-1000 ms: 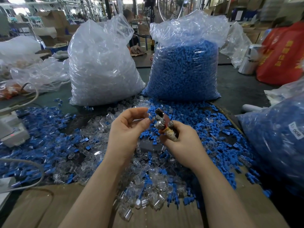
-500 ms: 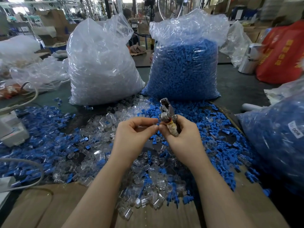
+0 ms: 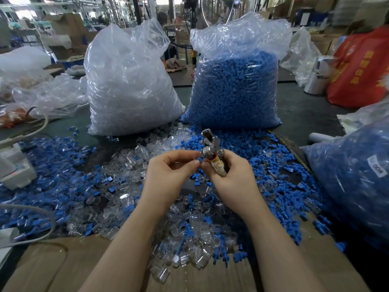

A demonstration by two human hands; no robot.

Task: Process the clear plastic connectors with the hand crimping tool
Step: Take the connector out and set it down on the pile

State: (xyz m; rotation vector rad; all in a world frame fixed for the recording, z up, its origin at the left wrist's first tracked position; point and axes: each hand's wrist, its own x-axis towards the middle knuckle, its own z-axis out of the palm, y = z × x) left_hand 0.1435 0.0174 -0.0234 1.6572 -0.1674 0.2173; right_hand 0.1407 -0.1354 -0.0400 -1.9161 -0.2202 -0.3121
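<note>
Table [image 3: 311,110]: a dark top with brown cardboard [image 3: 52,268] laid over the near edge.
Clear bag [image 3: 130,85]: a big see-through sack full of clear bits. It stands at the back left.
Blue bag [image 3: 233,89]: a big see-through sack full of blue bits. It stands just beside the clear bag, on its right.
Side bag [image 3: 353,178]: one more sack of blue bits at the right edge, with a white label on it.
Red bag [image 3: 362,68]: far back on the right, with a shiny metal can [image 3: 320,74] beside it.
Blue pieces [image 3: 48,165]: many small blue bits lie spread over the table, left and right of the hands.
Clear plastic connectors [image 3: 189,234]: a loose heap in the middle of the table, under and in front of both hands, mixed with blue bits. Some lie on the cardboard.
White box [image 3: 14,167]: sits at the left edge, with a grey cable [image 3: 42,220] curving near it.
Right hand [image 3: 231,178]: its fingers curl tight around the handle of the tool and hold it up over the heap.
Left hand [image 3: 168,175]: thumb and finger are pinched together right beside the tool. I cannot tell if a small clear piece is between them.
Hand crimping tool [image 3: 210,148]: a small metal tool with a pale wrapped handle. Its metal head points up and away, above both hands.
</note>
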